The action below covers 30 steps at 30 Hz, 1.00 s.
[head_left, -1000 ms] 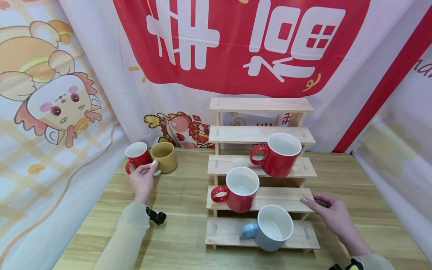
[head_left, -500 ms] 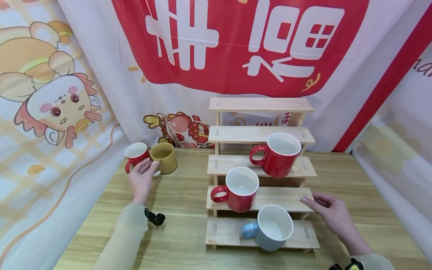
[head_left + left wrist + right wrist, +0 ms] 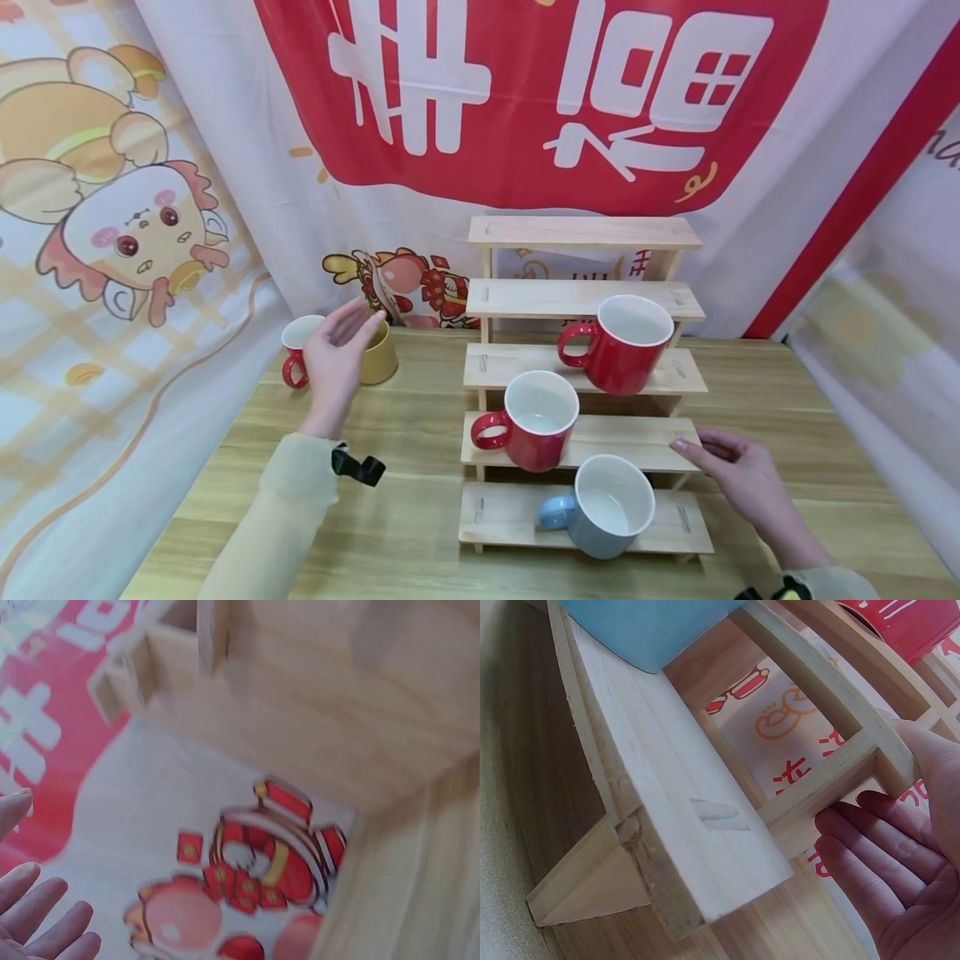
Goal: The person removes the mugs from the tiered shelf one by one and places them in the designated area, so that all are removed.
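Partly behind left fingers (image 3: 347,313) stands a mug (image 3: 381,358) (yellow).

Found the yellow mug (image 3: 379,358) and the far-left red mug (image 3: 299,335) partly hidden behind the left hand (image 3: 337,354), that hand cut off by the left wrist view's left edge, and the blue mug (image 3: 652,634) cropped by the right wrist view's top edge.
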Tool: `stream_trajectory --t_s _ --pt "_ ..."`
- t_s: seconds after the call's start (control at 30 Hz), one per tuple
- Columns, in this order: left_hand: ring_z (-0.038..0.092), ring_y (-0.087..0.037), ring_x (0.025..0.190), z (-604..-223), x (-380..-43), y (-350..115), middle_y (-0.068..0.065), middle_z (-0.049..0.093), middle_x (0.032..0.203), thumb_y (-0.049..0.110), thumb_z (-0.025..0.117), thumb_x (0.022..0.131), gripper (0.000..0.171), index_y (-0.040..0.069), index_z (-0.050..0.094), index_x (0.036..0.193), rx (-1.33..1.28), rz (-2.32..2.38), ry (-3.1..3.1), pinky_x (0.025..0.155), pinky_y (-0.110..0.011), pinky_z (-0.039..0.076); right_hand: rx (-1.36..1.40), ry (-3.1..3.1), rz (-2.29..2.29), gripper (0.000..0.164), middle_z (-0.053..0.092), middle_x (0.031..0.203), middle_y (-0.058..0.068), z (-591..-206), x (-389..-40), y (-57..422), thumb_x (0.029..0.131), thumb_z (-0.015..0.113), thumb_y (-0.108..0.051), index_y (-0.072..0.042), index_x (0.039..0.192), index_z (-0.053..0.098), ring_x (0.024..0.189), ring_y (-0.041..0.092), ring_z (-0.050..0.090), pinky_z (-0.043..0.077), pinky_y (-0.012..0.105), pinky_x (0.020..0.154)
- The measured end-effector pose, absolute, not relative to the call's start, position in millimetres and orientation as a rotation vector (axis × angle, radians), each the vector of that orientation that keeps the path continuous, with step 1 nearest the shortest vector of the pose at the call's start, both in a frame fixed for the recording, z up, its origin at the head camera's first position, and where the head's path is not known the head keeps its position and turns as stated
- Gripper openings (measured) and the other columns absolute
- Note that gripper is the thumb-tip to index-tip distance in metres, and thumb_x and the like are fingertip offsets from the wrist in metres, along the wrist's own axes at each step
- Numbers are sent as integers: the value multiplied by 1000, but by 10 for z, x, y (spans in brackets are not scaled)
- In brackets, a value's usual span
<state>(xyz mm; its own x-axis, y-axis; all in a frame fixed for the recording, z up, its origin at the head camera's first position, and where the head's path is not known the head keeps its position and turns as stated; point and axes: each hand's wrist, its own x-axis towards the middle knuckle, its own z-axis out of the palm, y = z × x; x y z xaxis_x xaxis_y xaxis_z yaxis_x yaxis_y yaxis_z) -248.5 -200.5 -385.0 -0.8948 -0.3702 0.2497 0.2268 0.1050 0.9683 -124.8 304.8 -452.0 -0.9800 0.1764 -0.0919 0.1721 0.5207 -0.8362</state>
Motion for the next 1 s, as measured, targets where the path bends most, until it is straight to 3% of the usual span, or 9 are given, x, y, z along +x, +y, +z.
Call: stream_trajectory --t_s 0.17,0.4,0.53,0.83,1.0 --pt "64 -17 120 -3626 -2379 -1679 -6 68 130 37 83 87 49 17 70 130 -67 -1876 -1981 100 -29 51 -312 -2741 1502 73 65 127 24 -4529 -1241 3057 93 74 -47 9 136 58 94 -6 60 53 16 76" --pt "66 -22 117 -3396 -2248 -1207 -7 69 128 20 82 89 47 6 67 132 -363 -2011 -1924 98 -32 54 -314 -2733 1512 72 65 127 24 -4533 -1237 3065 93 74 -46 9 136 57 93 -6 60 53 16 76" --pt "67 -23 115 -3335 -2179 -983 -6 70 127 16 82 90 46 5 67 132 -467 -2037 -1944 96 -33 55 -312 -2739 1507 72 65 128 25 -4530 -1243 3071 94 74 -46 10 136 57 93 -6 59 53 16 76" --pt "66 -31 117 -3316 -2100 -605 -14 67 130 21 83 89 46 8 68 130 -609 -2135 -2043 96 -31 54 -326 -2742 1504 72 66 126 23 -4526 -1248 3068 93 74 -46 10 136 57 93 -5 59 54 16 75" --pt "66 -23 116 -3322 -2123 -453 -6 69 127 24 83 89 45 10 69 130 -670 -2095 -2118 97 -29 54 -339 -2751 1509 74 65 127 24 -4519 -1249 3068 93 74 -48 10 136 56 94 -5 59 53 16 75"
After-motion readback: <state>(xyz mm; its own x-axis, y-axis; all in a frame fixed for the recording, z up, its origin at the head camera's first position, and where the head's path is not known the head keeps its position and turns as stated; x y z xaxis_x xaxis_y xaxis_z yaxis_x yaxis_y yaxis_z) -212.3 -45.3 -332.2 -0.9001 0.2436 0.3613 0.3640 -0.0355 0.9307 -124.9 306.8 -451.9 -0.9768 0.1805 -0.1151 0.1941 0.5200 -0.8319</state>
